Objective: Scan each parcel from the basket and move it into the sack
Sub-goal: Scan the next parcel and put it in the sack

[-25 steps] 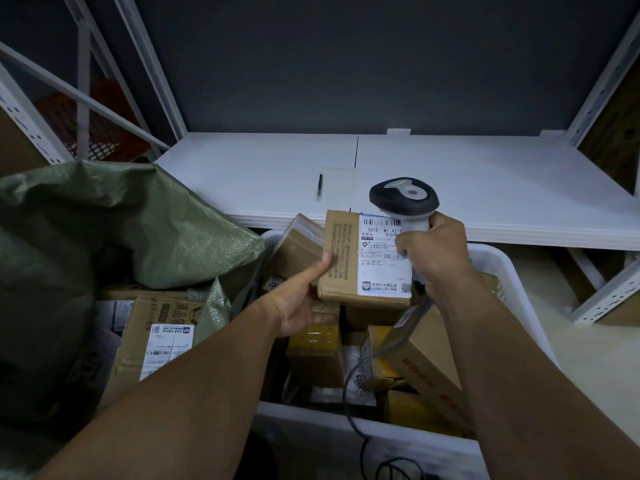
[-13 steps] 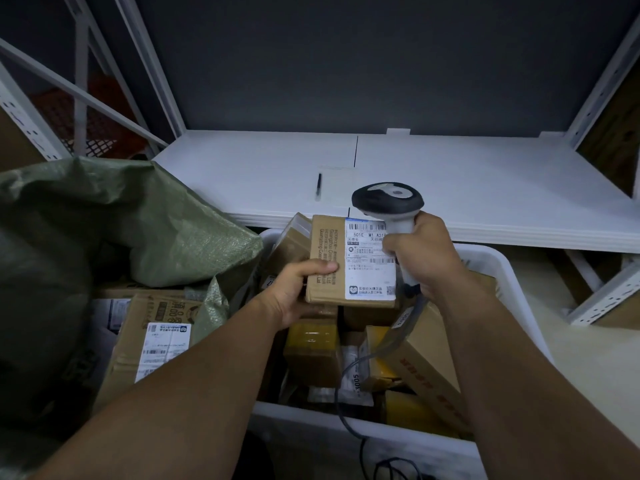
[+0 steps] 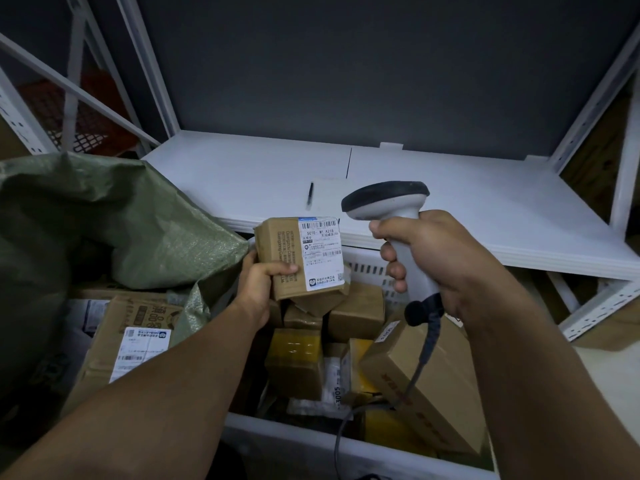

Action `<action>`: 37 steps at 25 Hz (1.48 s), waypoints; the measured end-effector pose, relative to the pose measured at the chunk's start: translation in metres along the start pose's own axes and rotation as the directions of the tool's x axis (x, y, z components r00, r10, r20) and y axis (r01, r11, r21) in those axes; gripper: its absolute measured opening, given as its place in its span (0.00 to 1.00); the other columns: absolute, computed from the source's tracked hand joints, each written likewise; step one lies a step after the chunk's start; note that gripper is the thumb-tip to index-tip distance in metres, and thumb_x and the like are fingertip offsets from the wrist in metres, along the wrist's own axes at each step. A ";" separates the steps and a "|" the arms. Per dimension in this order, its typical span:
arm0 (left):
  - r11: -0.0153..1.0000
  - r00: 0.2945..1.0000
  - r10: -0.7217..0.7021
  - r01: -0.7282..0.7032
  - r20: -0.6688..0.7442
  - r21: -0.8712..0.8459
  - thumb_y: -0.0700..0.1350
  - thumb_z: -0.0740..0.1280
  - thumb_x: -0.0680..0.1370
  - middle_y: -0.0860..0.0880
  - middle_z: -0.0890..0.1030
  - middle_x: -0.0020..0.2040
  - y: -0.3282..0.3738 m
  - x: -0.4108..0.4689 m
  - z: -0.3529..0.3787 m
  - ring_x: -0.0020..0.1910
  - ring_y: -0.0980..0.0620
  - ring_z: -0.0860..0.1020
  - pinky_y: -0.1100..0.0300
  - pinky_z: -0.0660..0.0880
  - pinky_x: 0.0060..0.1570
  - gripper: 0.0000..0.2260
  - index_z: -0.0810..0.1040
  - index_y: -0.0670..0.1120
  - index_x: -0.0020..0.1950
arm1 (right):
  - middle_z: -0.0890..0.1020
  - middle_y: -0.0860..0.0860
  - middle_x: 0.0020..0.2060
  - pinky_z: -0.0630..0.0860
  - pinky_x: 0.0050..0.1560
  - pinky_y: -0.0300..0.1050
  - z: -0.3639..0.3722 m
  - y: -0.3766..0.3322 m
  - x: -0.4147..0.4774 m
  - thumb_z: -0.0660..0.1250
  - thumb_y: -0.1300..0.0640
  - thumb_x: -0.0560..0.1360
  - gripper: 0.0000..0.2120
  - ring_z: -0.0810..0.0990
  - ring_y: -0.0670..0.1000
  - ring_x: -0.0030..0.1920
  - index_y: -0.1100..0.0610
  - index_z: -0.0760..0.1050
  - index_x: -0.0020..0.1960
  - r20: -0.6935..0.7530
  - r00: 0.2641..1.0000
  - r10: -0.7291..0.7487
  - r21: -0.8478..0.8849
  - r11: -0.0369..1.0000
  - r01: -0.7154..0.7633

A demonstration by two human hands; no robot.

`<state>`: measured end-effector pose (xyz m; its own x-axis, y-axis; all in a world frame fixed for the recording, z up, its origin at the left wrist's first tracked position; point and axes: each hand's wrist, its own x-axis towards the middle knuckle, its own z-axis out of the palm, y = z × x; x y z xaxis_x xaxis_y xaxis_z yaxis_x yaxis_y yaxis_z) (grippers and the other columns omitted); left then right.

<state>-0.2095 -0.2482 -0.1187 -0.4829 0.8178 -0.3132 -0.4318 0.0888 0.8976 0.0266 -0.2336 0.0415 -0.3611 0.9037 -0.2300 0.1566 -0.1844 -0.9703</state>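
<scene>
My left hand (image 3: 260,285) grips a small brown cardboard parcel (image 3: 300,257) by its left edge, its white shipping label facing up. It is held above the white basket (image 3: 374,452), which contains several more boxes and packets. My right hand (image 3: 429,258) grips the handle of a grey barcode scanner (image 3: 388,199), its dark head raised to the right of the parcel and apart from it. The green woven sack (image 3: 104,223) lies open at the left, with a large labelled carton (image 3: 135,334) inside its mouth.
A white shelf board (image 3: 450,202) runs behind the basket, with a black pen (image 3: 310,192) and a sheet of paper on it. White metal rack uprights stand at both sides. The scanner's cable (image 3: 412,375) hangs down across the basket.
The parcel has moved left, toward the sack, with my left hand now wrapped round its edge. The scanner has lifted off the label and drawn away to the right.
</scene>
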 end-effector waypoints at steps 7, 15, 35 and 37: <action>0.999 0.999 0.030 -0.030 0.012 -0.034 0.29 0.71 0.65 0.44 0.86 0.57 -0.007 0.005 0.005 0.52 0.44 0.86 0.52 0.83 0.42 0.36 0.72 0.48 0.72 | 0.76 0.54 0.30 0.72 0.28 0.44 -0.011 -0.004 -0.006 0.71 0.56 0.77 0.09 0.72 0.50 0.26 0.61 0.78 0.52 -0.016 1.000 -0.004 -0.033 0.999 0.003; 0.999 0.998 0.033 -0.032 0.046 -0.032 0.33 0.74 0.59 0.44 0.86 0.57 -0.005 0.005 0.001 0.54 0.43 0.85 0.48 0.83 0.46 0.41 0.72 0.47 0.72 | 0.76 0.53 0.29 0.72 0.29 0.44 -0.009 -0.005 -0.005 0.71 0.56 0.77 0.08 0.73 0.50 0.25 0.61 0.78 0.50 -0.023 1.000 -0.011 -0.055 0.998 0.009; 0.999 1.000 0.019 -0.019 0.010 0.039 0.35 0.75 0.58 0.47 0.86 0.56 0.005 -0.013 0.005 0.56 0.43 0.85 0.47 0.83 0.49 0.41 0.73 0.51 0.71 | 0.76 0.54 0.31 0.73 0.30 0.45 -0.019 -0.012 -0.022 0.71 0.56 0.78 0.08 0.73 0.51 0.27 0.61 0.77 0.48 -0.019 1.000 -0.001 -0.040 0.999 0.000; 0.999 1.000 0.031 -0.031 -0.006 0.043 0.32 0.75 0.63 0.47 0.86 0.56 0.006 -0.014 0.006 0.54 0.44 0.85 0.49 0.83 0.46 0.37 0.73 0.51 0.70 | 0.76 0.55 0.31 0.73 0.30 0.45 -0.022 -0.015 -0.025 0.71 0.55 0.78 0.08 0.73 0.51 0.27 0.61 0.77 0.48 -0.018 1.000 -0.008 -0.048 0.999 0.007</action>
<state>-0.2008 -0.2560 -0.1067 -0.5006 0.8166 -0.2873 -0.3833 0.0885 0.9194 0.0533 -0.2449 0.0630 -0.3457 0.9120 -0.2206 0.1982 -0.1588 -0.9672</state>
